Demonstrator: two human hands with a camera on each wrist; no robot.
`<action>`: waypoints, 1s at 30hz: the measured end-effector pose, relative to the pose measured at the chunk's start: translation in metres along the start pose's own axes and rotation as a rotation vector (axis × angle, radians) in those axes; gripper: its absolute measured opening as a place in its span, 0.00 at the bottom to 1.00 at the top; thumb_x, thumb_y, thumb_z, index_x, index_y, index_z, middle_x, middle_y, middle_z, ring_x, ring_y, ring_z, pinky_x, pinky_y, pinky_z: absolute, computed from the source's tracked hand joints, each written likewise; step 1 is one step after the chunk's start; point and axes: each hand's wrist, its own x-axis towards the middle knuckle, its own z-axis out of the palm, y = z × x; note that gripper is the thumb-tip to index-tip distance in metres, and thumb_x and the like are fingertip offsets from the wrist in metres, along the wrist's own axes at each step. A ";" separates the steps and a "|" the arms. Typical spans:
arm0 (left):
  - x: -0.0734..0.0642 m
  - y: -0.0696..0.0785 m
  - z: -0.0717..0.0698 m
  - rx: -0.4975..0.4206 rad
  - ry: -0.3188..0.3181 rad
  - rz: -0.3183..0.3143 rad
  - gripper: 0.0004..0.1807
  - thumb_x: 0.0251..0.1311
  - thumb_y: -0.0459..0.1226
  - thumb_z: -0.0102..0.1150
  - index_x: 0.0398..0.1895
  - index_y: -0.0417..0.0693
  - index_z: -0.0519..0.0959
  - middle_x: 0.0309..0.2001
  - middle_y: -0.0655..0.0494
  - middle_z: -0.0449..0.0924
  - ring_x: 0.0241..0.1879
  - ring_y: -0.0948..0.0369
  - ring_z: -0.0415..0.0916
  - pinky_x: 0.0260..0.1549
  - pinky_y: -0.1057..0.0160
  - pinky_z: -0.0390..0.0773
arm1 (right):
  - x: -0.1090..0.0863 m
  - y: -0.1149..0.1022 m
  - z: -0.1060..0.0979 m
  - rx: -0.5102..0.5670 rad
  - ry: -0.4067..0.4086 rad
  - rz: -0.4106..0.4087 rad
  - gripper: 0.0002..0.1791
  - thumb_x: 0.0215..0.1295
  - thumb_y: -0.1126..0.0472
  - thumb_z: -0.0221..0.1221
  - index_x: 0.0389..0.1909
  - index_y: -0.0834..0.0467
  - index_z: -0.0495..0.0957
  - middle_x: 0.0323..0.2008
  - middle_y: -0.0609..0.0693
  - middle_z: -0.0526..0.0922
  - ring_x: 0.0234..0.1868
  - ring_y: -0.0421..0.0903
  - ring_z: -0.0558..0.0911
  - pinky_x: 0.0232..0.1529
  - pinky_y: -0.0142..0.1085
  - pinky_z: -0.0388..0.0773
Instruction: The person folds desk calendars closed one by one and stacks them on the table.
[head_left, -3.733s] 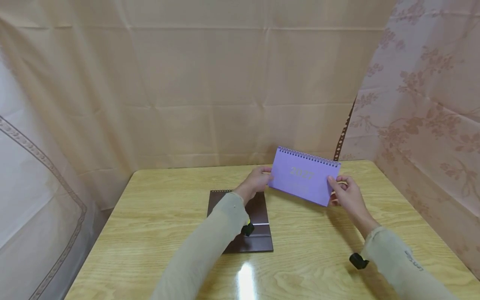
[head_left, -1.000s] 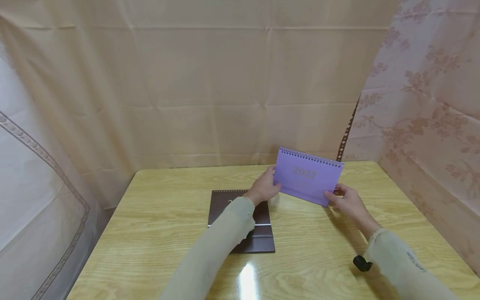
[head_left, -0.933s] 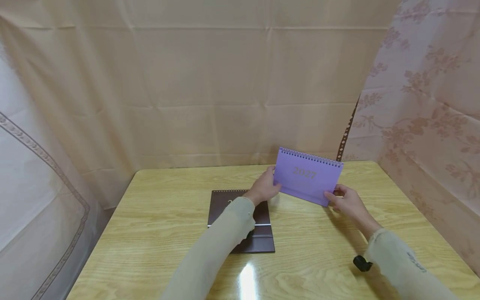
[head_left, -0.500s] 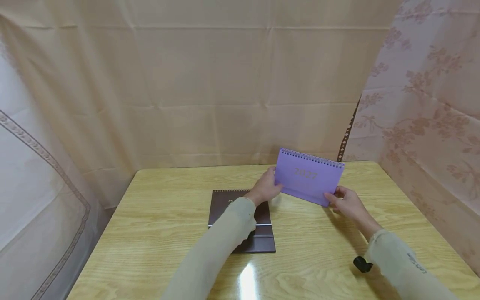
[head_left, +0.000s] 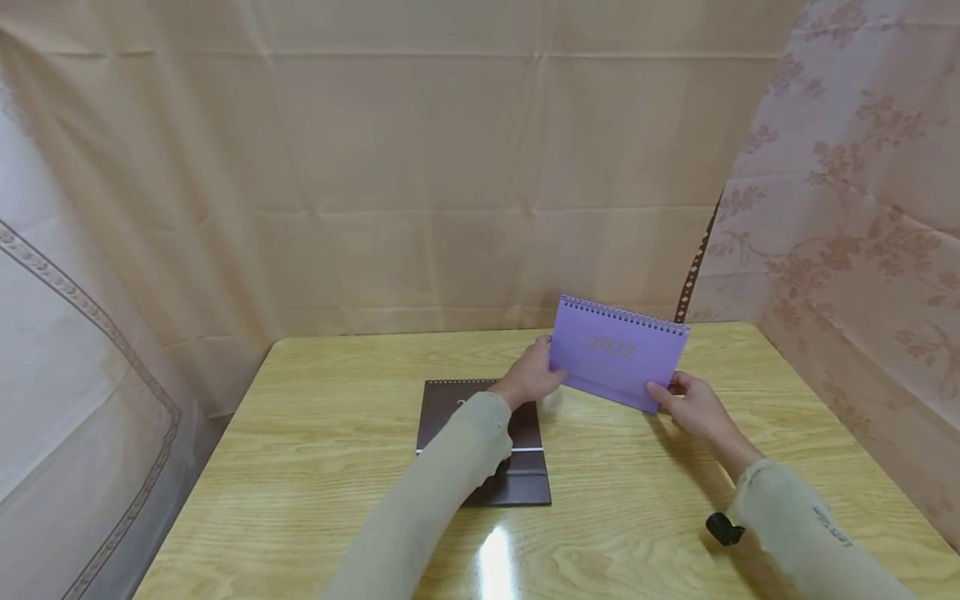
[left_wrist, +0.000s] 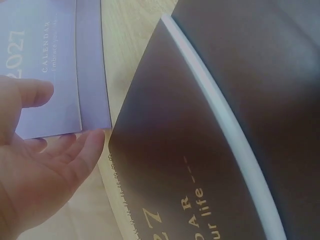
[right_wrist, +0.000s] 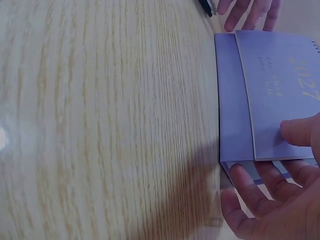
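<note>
A purple spiral-bound desk calendar marked 2027 stands tilted back toward the far right of the table. At its left edge, my left hand holds it, thumb in front and fingers along the side. My right hand grips the lower right edge, its thumb on the cover and its fingers reaching behind. Below my left forearm lies a dark brown calendar, flat with a white strip across it. Gold lettering shows on that brown cover in the left wrist view, while my sleeve hides part of it in the head view.
The wood-grain table has its back edge close to a beige curtain. A flowered pink cloth hangs at the right, and a white cloth at the left.
Since the oldest frame, the purple calendar has shifted slightly right. My left hand has moved a little right and my right hand's grip is lower. Over the last second almost nothing moves.
</note>
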 end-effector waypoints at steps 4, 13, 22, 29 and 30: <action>0.000 0.000 0.000 -0.003 -0.005 -0.005 0.35 0.71 0.34 0.51 0.76 0.30 0.53 0.70 0.35 0.65 0.70 0.48 0.66 0.70 0.55 0.63 | -0.001 0.000 0.000 -0.036 0.008 -0.021 0.25 0.76 0.53 0.57 0.54 0.75 0.74 0.44 0.65 0.81 0.40 0.49 0.79 0.33 0.32 0.76; 0.001 -0.002 0.000 0.094 -0.020 -0.009 0.27 0.75 0.36 0.49 0.72 0.32 0.61 0.68 0.38 0.69 0.68 0.49 0.67 0.68 0.56 0.66 | -0.004 -0.001 -0.002 -0.122 -0.001 -0.046 0.26 0.77 0.53 0.56 0.55 0.76 0.74 0.45 0.68 0.82 0.46 0.58 0.80 0.37 0.37 0.76; -0.001 0.000 0.002 0.354 -0.060 0.043 0.22 0.78 0.39 0.46 0.67 0.34 0.66 0.59 0.41 0.78 0.59 0.51 0.77 0.61 0.59 0.74 | -0.009 -0.004 -0.007 -0.179 0.003 -0.050 0.24 0.76 0.55 0.57 0.54 0.76 0.73 0.42 0.68 0.82 0.40 0.57 0.80 0.32 0.39 0.75; -0.003 -0.002 -0.001 0.381 -0.083 0.043 0.23 0.79 0.41 0.45 0.69 0.36 0.65 0.61 0.43 0.77 0.61 0.53 0.76 0.61 0.58 0.73 | -0.009 -0.003 -0.008 -0.200 0.013 -0.047 0.23 0.76 0.54 0.57 0.52 0.74 0.75 0.44 0.68 0.82 0.42 0.57 0.80 0.34 0.39 0.75; -0.003 -0.002 -0.001 0.377 -0.079 0.049 0.23 0.78 0.41 0.46 0.68 0.37 0.66 0.60 0.43 0.78 0.60 0.53 0.76 0.60 0.58 0.74 | -0.009 -0.004 -0.009 -0.203 0.010 -0.046 0.24 0.76 0.54 0.57 0.53 0.74 0.74 0.45 0.68 0.82 0.43 0.58 0.80 0.35 0.40 0.75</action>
